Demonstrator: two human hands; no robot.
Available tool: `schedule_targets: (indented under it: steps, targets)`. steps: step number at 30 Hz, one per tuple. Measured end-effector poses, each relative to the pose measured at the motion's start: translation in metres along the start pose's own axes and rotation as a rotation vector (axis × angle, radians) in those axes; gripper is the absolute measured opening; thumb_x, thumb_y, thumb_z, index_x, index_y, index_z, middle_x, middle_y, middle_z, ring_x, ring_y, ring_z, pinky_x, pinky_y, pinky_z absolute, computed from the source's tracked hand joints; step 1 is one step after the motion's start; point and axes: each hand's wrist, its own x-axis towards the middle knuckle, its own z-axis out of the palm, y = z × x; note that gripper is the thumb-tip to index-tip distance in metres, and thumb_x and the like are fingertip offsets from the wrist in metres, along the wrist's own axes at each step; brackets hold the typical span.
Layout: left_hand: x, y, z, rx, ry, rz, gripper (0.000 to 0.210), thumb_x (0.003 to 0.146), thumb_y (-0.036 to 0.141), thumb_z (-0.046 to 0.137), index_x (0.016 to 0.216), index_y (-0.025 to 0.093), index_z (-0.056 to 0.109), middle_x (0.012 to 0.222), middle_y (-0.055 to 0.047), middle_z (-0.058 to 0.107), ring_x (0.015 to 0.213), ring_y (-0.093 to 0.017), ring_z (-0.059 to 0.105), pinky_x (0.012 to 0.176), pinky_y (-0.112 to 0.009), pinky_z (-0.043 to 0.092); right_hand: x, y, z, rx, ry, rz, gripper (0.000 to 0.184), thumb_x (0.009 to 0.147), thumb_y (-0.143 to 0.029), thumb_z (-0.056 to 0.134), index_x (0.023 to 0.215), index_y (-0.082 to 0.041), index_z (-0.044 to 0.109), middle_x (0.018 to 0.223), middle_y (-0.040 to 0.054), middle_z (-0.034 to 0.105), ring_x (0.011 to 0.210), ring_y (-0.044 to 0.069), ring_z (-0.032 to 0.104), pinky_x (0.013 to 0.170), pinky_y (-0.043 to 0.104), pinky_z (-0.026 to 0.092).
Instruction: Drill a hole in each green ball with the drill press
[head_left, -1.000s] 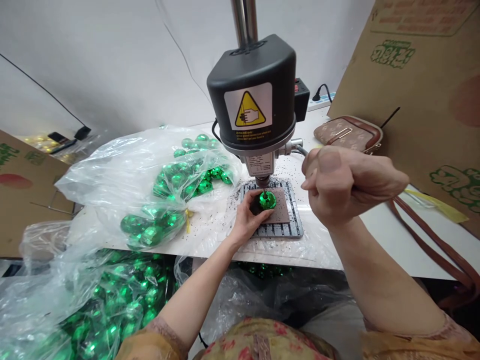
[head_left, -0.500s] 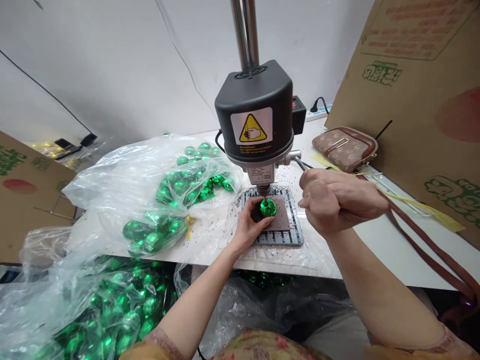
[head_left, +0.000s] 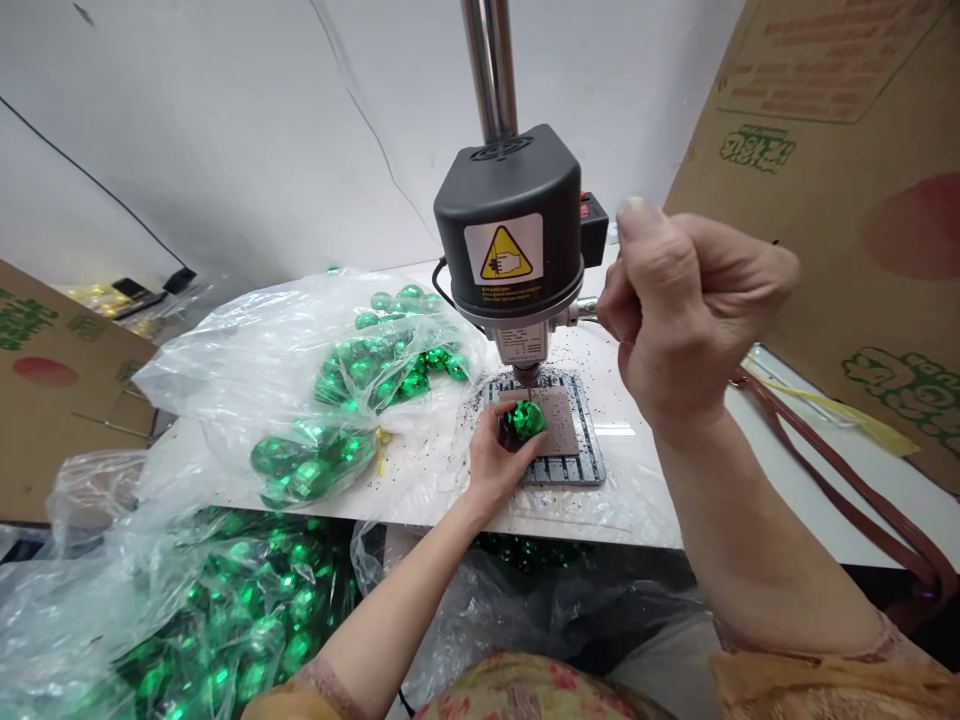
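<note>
Hands (head_left: 496,462), two; drill press (head_left: 510,205), one; held green ball (head_left: 529,420), one.

Two hands (head_left: 492,458) (head_left: 679,300) at six and three o'clock; one drill press (head_left: 507,190) at twelve; one green ball (head_left: 527,420) at five; two cardboard boxes (head_left: 56,430) (head_left: 832,260) at nine and two; uncountable bagged green balls (head_left: 307,475) at eight.
</note>
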Motion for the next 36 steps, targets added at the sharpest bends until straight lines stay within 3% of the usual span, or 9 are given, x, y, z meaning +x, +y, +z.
schedule_targets:
  steps: [3,6,9,11,14,18,23,26,36]
  targets:
    - [-0.041,0.002,-0.016,0.072,-0.049,0.339,0.053,0.077,0.036,0.082,0.124,0.026,0.059,0.111,-0.011,0.069,0.103,-0.027,0.07,0.084,-0.041,0.06,0.003,0.0,-0.002,-0.003,-0.032,-0.01,0.044,0.089,-0.014,0.062,0.047,-0.018,0.049,0.041,-0.0065,0.038,0.038,0.002,0.034,0.043,0.025,0.029]
    - [-0.092,-0.002,-0.034,0.193,-0.307,0.692,0.049,0.077,0.037,0.081,0.123,0.031,0.063,0.108,-0.011,0.071,0.091,-0.025,0.072,0.075,-0.039,0.06,0.001,0.001,-0.005,0.034,-0.044,-0.009,0.043,0.09,-0.013,0.06,0.048,-0.017,0.051,0.043,-0.0065,0.04,0.039,0.001,0.034,0.045,0.024,0.03]
    - [-0.124,-0.007,-0.048,0.351,-0.479,0.814,0.043,0.081,0.04,0.078,0.12,0.03,0.065,0.105,-0.011,0.073,0.093,-0.025,0.071,0.079,-0.04,0.06,0.0,0.001,-0.004,0.07,-0.045,-0.009,0.043,0.091,-0.015,0.06,0.049,-0.016,0.051,0.043,-0.0063,0.04,0.04,0.001,0.035,0.047,0.024,0.029]
    - [-0.123,-0.009,-0.055,0.337,-0.455,0.822,0.049,0.083,0.051,0.075,0.122,0.024,0.064,0.108,-0.013,0.073,0.099,-0.027,0.069,0.083,-0.041,0.06,0.0,0.0,-0.004,0.07,-0.035,0.001,0.042,0.09,-0.014,0.06,0.049,-0.016,0.051,0.043,-0.0064,0.039,0.041,0.001,0.035,0.047,0.024,0.028]
    - [-0.082,-0.012,-0.065,0.266,-0.245,0.708,0.036,0.091,0.042,0.067,0.121,0.022,0.062,0.103,-0.012,0.073,0.096,-0.025,0.069,0.082,-0.039,0.058,0.0,0.001,-0.003,0.072,-0.026,0.009,0.042,0.09,-0.013,0.059,0.049,-0.016,0.051,0.042,-0.0062,0.039,0.041,0.001,0.035,0.045,0.023,0.026]
    - [0.022,-0.035,-0.07,0.395,-0.02,0.237,0.022,0.094,0.016,0.051,0.11,0.024,0.066,0.097,-0.008,0.071,0.092,-0.025,0.066,0.083,-0.04,0.054,-0.001,0.002,-0.002,0.112,-0.018,-0.011,0.041,0.088,-0.014,0.061,0.048,-0.016,0.052,0.041,-0.0057,0.039,0.039,0.002,0.035,0.042,0.024,0.023]
    - [0.117,-0.079,-0.058,0.541,-0.15,-0.026,0.04,0.077,0.012,0.069,0.116,0.022,0.065,0.114,-0.012,0.065,0.106,-0.032,0.063,0.095,-0.044,0.05,-0.002,0.002,-0.001,0.099,-0.003,-0.001,0.041,0.089,-0.013,0.06,0.049,-0.016,0.051,0.041,-0.0055,0.039,0.039,0.002,0.033,0.041,0.025,0.022]
    - [0.131,-0.094,-0.052,0.542,-0.218,-0.057,0.048,0.073,0.01,0.073,0.118,0.021,0.063,0.114,-0.011,0.063,0.101,-0.03,0.063,0.09,-0.04,0.05,-0.002,0.003,-0.002,0.086,-0.003,-0.011,0.041,0.089,-0.013,0.06,0.049,-0.016,0.05,0.042,-0.0059,0.038,0.04,0.002,0.034,0.043,0.025,0.023]
    - [0.125,-0.097,-0.048,0.466,-0.13,-0.094,0.044,0.072,0.02,0.077,0.109,0.02,0.055,0.108,-0.008,0.061,0.099,-0.026,0.061,0.089,-0.037,0.048,-0.002,0.003,-0.001,0.084,0.016,0.0,0.041,0.087,-0.014,0.062,0.047,-0.017,0.051,0.041,-0.0051,0.039,0.039,0.004,0.033,0.042,0.028,0.022]
